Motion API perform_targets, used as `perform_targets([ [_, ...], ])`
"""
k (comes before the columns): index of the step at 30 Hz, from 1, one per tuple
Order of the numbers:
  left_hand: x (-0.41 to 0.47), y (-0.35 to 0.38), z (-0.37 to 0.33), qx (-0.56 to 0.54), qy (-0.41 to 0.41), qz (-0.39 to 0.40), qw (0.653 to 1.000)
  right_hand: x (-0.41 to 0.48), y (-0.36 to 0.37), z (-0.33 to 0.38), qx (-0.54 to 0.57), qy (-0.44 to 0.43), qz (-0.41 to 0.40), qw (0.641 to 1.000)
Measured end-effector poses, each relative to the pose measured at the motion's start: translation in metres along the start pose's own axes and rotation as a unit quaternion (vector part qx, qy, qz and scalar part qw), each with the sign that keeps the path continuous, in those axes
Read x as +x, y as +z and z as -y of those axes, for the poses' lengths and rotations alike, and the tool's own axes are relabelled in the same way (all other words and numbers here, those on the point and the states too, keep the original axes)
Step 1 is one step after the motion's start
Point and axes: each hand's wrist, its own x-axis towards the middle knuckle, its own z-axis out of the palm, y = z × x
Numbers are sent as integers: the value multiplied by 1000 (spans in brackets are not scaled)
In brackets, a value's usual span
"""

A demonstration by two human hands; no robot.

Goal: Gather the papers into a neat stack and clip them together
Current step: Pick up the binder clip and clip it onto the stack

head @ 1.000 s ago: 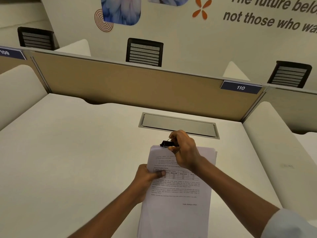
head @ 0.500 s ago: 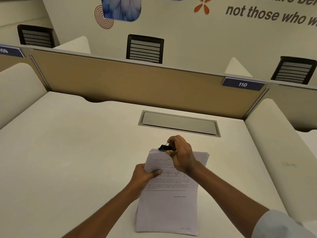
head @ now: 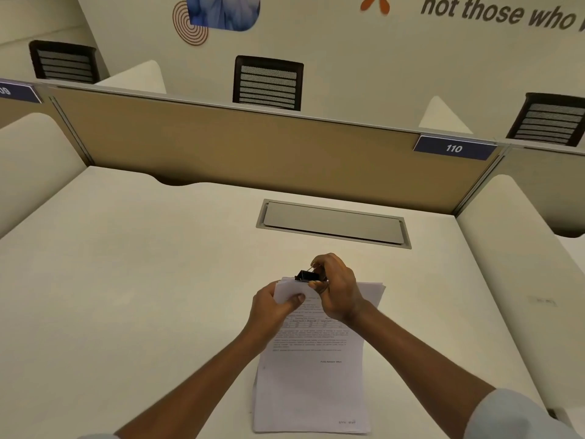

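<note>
Fingers (head: 319, 285) of the right hand (head: 337, 288) still pinch the black clip (head: 305, 275) at the top edge of the papers (head: 311, 369) on the desk (head: 126, 280). The left hand (head: 272, 308) has moved up and now grips the top left corner, thumb on top.

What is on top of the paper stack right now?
The left hand pinches its top-left corner, and the right hand holds a black binder clip at the top edge. Both hands cover the upper text.
</note>
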Motion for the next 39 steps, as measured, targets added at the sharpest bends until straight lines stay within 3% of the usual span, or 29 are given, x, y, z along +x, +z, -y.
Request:
perform_targets([
  [8,9,-2,-2,-51,-29,31,998,4,-3,2,-14,10,8,1000],
  [15,10,-4,-6,-67,4,43,997,15,-10,9,-70,93,122,986],
  [19,12,-6,-5,-80,14,43,996,25,-19,19,-29,146,149,978],
  [25,14,-5,-7,-102,23,58,993,28,-30,29,87,232,100,964],
  [28,15,-5,-8,-120,17,61,991,29,-33,29,166,283,99,939],
  [32,14,-6,-6,-129,14,68,989,36,-43,30,166,283,172,929],
  [39,17,-6,-4,-125,14,70,990,45,-46,37,154,290,211,921],
])
